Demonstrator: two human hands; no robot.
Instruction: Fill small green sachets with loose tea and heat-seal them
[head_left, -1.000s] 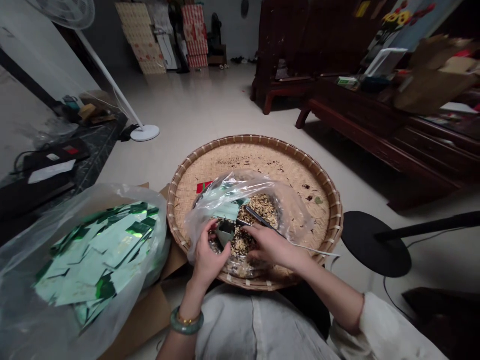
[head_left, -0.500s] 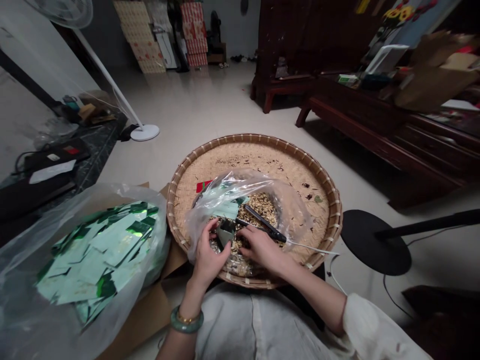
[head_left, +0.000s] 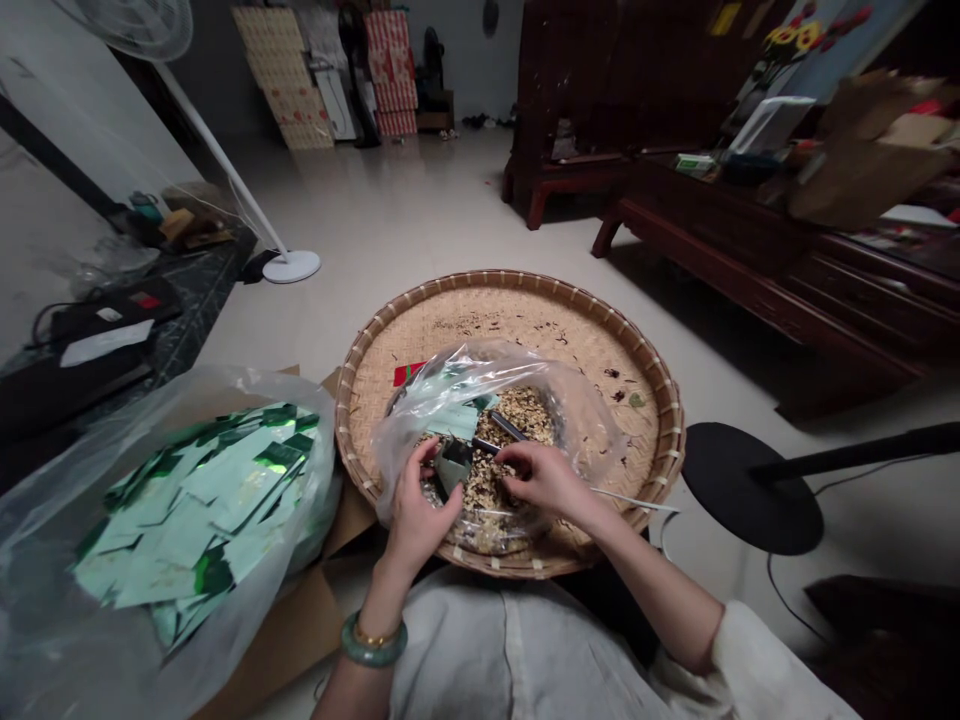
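Observation:
My left hand (head_left: 426, 505) curls around a small green packet (head_left: 454, 468), its mouth held upward. The fingers of my right hand (head_left: 544, 482) are bent together over a loose mix of pale and dark dried bits (head_left: 491, 500); what they hold, if anything, is hidden. Under that hand lies a black two-armed tool (head_left: 508, 426) with a white cord, its rear part covered. A clear plastic bag (head_left: 592, 420) surrounds the mix, and pale green packets (head_left: 454, 418) rest beside it. All this sits on a round woven bamboo tray (head_left: 480, 300).
Left of the tray, a clear bag (head_left: 300, 530) in a cardboard box (head_left: 289, 640) holds many green packets (head_left: 202, 480). A white fan base (head_left: 291, 266) stands behind. To the right are a black round base (head_left: 750, 490) and a dark wooden table (head_left: 750, 255).
My right hand has shifted right and slightly up, from beside the packet to over the black tool's rear part. My left hand keeps the packet in nearly the same spot.

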